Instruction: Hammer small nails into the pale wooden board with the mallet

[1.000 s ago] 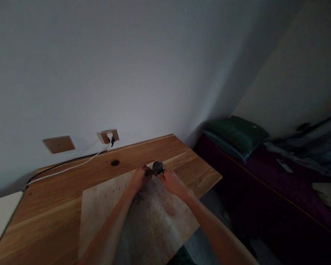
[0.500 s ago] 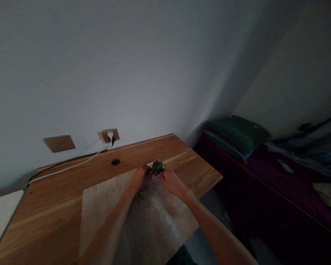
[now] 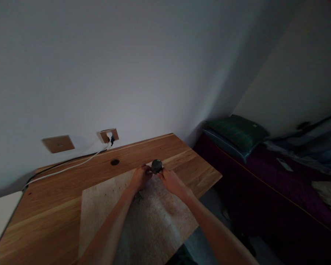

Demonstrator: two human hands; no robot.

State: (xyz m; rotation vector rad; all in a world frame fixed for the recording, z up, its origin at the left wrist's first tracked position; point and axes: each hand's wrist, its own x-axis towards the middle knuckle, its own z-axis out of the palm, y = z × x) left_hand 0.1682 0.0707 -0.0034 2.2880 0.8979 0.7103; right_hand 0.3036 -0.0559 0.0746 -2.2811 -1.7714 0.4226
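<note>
A small dark round object [image 3: 156, 165], with a disc-like top, is held between my two hands above the far edge of a pale wooden board; its exact kind is too dim to make out. My left hand [image 3: 141, 177] grips its left side with bent fingers. From the other side my right hand [image 3: 168, 180] closes on its lower right edge, thumb nearest me. Several small dark metal-looking pieces [image 3: 138, 197] lie on the board [image 3: 151, 224] beside my left wrist, partly hidden by it.
Beneath the board is a wooden desk [image 3: 49, 206] with a round cable hole [image 3: 115, 162]. A white cable [image 3: 71, 167] runs to a wall socket [image 3: 109, 135]. A white surface [image 3: 2, 213] adjoins the left. To the right stands a bed [image 3: 248, 195] with a green pillow [image 3: 237, 132].
The dark round object has tilted slightly, so its top face looks flatter now. Both hands keep their hold in nearly the same place.
</note>
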